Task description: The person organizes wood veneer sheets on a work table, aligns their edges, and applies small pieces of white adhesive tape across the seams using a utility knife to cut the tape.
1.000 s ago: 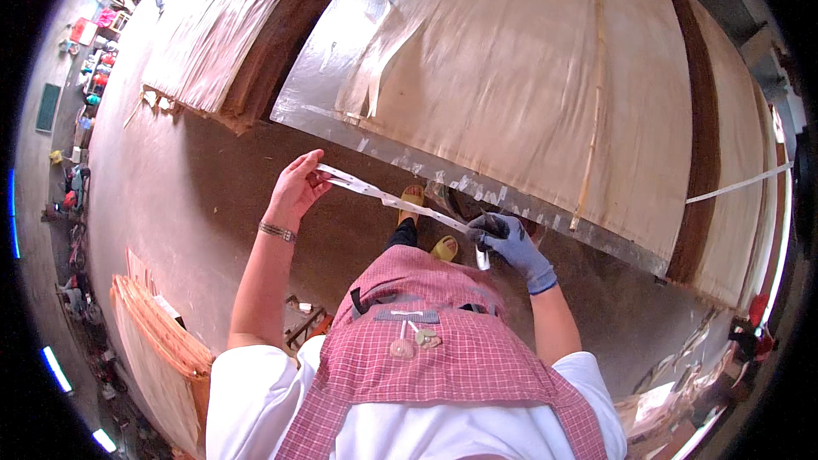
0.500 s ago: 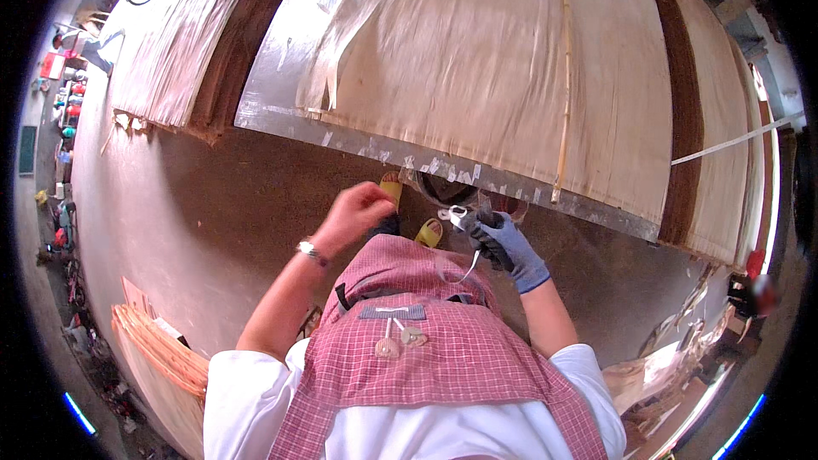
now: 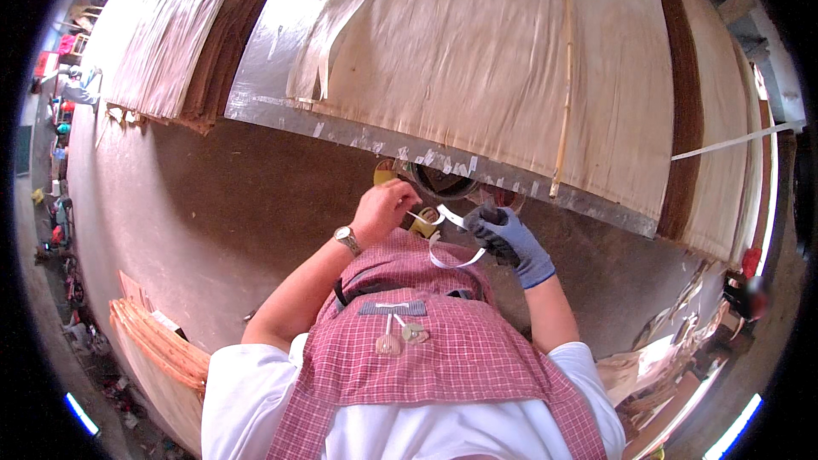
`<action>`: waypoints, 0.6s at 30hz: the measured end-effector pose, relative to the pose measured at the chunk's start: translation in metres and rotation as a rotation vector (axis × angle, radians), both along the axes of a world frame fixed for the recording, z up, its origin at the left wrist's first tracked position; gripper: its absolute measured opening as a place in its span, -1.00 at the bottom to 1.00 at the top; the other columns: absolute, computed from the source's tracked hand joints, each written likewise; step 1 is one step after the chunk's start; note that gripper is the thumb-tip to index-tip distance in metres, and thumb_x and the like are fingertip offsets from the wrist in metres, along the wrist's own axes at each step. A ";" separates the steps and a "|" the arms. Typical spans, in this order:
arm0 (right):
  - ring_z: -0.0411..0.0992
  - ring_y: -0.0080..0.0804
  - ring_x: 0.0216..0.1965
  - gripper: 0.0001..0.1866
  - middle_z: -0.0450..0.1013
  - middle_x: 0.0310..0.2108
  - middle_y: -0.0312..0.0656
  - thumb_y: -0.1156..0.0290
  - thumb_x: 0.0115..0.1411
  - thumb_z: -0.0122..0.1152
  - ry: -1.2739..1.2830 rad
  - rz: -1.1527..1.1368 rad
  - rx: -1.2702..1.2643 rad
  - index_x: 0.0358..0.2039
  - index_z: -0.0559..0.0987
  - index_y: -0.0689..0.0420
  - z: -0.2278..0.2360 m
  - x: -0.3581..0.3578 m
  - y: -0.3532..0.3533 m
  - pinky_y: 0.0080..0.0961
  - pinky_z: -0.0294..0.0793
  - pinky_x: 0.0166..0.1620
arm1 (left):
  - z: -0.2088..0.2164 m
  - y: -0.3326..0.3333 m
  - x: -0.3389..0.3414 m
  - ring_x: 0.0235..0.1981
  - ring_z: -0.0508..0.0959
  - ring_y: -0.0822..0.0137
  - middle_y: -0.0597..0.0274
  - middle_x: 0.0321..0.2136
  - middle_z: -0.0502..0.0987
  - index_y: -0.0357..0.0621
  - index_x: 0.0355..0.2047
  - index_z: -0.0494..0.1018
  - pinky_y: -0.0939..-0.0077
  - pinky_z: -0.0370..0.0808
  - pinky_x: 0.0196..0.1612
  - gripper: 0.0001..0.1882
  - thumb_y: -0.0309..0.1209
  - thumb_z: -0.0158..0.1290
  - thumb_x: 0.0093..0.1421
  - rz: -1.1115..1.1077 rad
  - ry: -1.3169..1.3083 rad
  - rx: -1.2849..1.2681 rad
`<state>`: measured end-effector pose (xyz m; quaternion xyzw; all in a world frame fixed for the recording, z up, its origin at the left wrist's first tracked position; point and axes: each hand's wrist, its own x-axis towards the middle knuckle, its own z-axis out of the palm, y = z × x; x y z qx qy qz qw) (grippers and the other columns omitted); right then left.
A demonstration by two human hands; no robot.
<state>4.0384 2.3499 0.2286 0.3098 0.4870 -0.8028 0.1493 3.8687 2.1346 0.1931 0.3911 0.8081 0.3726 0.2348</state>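
Observation:
My left hand (image 3: pixel 385 209), bare and with a watch at its wrist, is closed in a pinch in front of my apron (image 3: pixel 426 358). A thin end of white tape (image 3: pixel 457 265) runs to its fingertips. My right hand (image 3: pixel 508 240), in a blue and dark grey glove, is closed around the same tape, which curls in loose loops between both hands. Its fingers hide part of the tape. Just beyond my hands is the metal edge of a table (image 3: pixel 375 138), with torn white bits stuck along it. A pale wood veneer sheet (image 3: pixel 460 51) covers most of that table.
A thin wooden stick (image 3: pixel 566 77) lies across the veneer. More veneer stacks (image 3: pixel 175 43) stand at the left, with others at the right (image 3: pixel 724 136). A dark round tub (image 3: pixel 443 181) sits under the table edge by my yellow shoes. Veneer scraps (image 3: pixel 665 375) lie at the lower right.
My left hand has moved right, closer to my right hand, and now pinches an end of the tape. More tape hangs in loops between the hands.

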 end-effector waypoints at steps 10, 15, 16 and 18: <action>0.26 -0.68 -0.63 -0.70 0.37 -0.58 -0.46 0.08 0.18 0.23 -0.398 0.095 0.253 -0.29 0.61 0.06 -0.049 0.087 0.057 -0.69 0.19 -0.57 | -0.018 -0.062 -0.046 -0.61 0.41 0.62 0.33 -0.44 0.55 -0.11 -0.36 0.46 0.77 0.31 -0.64 -0.83 -0.29 0.08 0.26 0.934 -1.115 0.358; 0.24 -0.63 -0.69 -0.65 0.35 -0.61 -0.45 -0.01 0.14 0.27 -0.608 -0.129 0.248 -0.28 0.61 0.02 -0.095 0.179 0.072 -0.62 0.19 -0.62 | -0.022 -0.074 -0.051 -0.58 0.43 0.62 0.36 -0.43 0.56 -0.04 -0.36 0.44 0.76 0.33 -0.63 -0.88 -0.30 0.09 0.26 1.098 -1.121 0.454; 0.24 -0.63 -0.70 -0.64 0.34 -0.62 -0.45 -0.02 0.14 0.26 -0.646 -0.105 0.267 -0.27 0.61 0.01 -0.095 0.186 0.075 -0.61 0.19 -0.62 | -0.020 -0.075 -0.053 -0.57 0.43 0.62 0.36 -0.43 0.56 -0.04 -0.36 0.44 0.75 0.33 -0.63 -0.88 -0.31 0.10 0.25 1.106 -1.095 0.445; 0.24 -0.62 -0.71 -0.63 0.33 -0.63 -0.46 -0.03 0.14 0.25 -0.720 -0.055 0.304 -0.23 0.62 -0.01 -0.093 0.199 0.080 -0.60 0.18 -0.64 | -0.016 -0.076 -0.057 -0.55 0.45 0.63 0.37 -0.44 0.56 -0.04 -0.37 0.44 0.75 0.33 -0.62 -0.88 -0.31 0.11 0.24 1.121 -1.041 0.424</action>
